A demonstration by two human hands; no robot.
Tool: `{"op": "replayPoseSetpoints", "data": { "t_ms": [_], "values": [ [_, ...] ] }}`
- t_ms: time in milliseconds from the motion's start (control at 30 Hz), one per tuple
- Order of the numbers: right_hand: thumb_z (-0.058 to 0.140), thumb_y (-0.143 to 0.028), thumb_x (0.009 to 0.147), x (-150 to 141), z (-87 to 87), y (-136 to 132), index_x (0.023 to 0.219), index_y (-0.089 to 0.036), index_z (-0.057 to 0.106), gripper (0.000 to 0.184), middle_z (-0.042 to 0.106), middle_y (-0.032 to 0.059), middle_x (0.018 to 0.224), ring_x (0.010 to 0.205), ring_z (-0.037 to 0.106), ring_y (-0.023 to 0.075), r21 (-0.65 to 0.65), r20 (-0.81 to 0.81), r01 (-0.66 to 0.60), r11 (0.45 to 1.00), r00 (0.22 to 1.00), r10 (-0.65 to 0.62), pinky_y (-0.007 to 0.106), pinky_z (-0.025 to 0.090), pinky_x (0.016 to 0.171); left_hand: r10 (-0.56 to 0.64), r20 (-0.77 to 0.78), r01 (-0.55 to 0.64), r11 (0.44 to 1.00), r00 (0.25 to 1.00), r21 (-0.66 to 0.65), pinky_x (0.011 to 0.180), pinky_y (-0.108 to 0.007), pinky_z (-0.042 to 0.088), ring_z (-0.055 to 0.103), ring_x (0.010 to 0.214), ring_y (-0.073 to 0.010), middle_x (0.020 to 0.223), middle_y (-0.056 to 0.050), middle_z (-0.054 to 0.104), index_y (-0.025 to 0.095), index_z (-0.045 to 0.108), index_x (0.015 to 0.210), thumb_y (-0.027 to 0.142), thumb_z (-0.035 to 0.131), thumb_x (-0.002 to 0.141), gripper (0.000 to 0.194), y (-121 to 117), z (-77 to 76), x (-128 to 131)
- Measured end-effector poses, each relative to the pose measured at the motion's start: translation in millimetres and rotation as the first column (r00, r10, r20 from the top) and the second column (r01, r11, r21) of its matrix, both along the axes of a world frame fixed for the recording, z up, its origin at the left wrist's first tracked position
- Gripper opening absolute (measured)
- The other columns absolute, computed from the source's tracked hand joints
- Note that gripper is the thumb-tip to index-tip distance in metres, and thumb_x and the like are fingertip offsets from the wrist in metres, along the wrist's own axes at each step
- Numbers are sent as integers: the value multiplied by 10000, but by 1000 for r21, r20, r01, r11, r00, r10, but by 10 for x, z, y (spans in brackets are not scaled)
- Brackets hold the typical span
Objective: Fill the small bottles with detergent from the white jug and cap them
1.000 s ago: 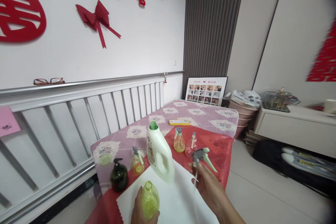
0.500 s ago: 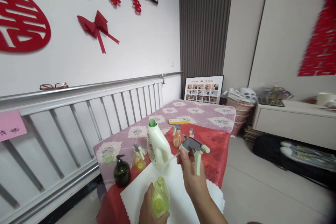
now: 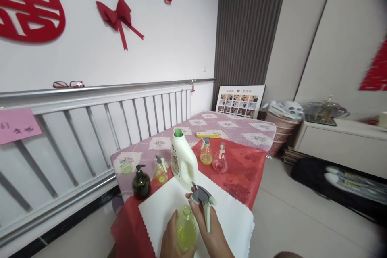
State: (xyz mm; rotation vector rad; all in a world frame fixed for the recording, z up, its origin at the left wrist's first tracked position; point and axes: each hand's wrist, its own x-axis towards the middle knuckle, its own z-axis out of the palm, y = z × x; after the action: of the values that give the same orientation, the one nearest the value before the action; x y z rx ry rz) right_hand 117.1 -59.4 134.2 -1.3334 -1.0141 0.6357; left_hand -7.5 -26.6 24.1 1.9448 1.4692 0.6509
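Observation:
In front of me my left hand (image 3: 169, 237) wraps round a translucent yellow-green spray bottle (image 3: 186, 231), its open neck facing up. My right hand (image 3: 213, 231) grips a grey and pale-green trigger spray head (image 3: 202, 196), just above and to the right of the bottle's mouth. The head is apart from the neck, and its dip tube cannot be made out. Behind them stands a large pale-green jug (image 3: 182, 155) without a cap, touching the back of a white scalloped mat (image 3: 236, 205).
Left of the mat are a dark green pump bottle (image 3: 141, 183) and a small spray bottle (image 3: 160, 172). Two more spray bottles, one with yellow liquid (image 3: 206, 153) and one clear pink (image 3: 220, 163), stand on the red cloth (image 3: 242, 161). A pale-green cap (image 3: 127, 168) lies at left.
My right hand has brought the spray head down and left, closer to the bottle's mouth. The dip tube seen before no longer shows plainly. My view has shifted slightly.

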Motion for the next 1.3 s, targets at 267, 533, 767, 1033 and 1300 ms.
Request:
{"op": "replayPoseSetpoints", "data": {
  "t_ms": [267, 533, 767, 1033, 1300],
  "values": [
    [550, -583, 964, 112, -87, -118, 1306, -260, 671, 485, 698, 139, 1364, 1339, 591, 312, -93, 148, -271, 958, 948, 282, 521, 400, 1195, -5, 56, 10, 996, 998, -84, 1235, -373, 374, 456, 1476, -312, 1627, -187, 424, 53, 312, 1544, 243, 643, 587, 1030, -20, 90, -12],
    [656, -642, 866, 126, -2, -6, 1210, -304, 738, 489, 757, 116, 1248, 1173, 685, 335, -96, 27, -349, 932, 935, 353, 502, 511, 1081, -18, 137, 33, 993, 990, -109, 1235, -420, 384, 461, 1465, -329, 1624, -136, 445, 144, 330, 1555, 256, 668, 593, 1025, 14, -22, -9],
    [773, -647, 745, 118, -99, 166, 1105, -298, 759, 502, 779, 113, 1100, 992, 724, 314, -118, -95, -425, 897, 904, 416, 433, 589, 871, -19, 123, 34, 993, 992, -114, 1225, -416, 398, 491, 1435, -336, 1610, -142, 462, 102, 331, 1558, 291, 663, 613, 1019, 7, 52, -11],
    [785, -390, 792, 192, 249, 80, 1069, -259, 740, 310, 763, 39, 926, 813, 680, 243, -227, 75, -448, 864, 877, 475, 369, 558, 771, -17, 138, 30, 995, 990, -91, 1250, -456, 372, 462, 1463, -350, 1614, -150, 453, 91, 359, 1543, 277, 673, 591, 1020, -10, -21, -23],
    [638, -269, 856, 245, 516, 71, 1053, -237, 709, 212, 727, 45, 947, 885, 676, 257, -338, 361, -437, 834, 758, 543, 391, 537, 830, 30, 135, -28, 999, 990, -16, 1222, -427, 406, 504, 1433, -336, 1583, -167, 495, 100, 398, 1520, 249, 643, 580, 982, -15, -84, 7]
  ]
}}
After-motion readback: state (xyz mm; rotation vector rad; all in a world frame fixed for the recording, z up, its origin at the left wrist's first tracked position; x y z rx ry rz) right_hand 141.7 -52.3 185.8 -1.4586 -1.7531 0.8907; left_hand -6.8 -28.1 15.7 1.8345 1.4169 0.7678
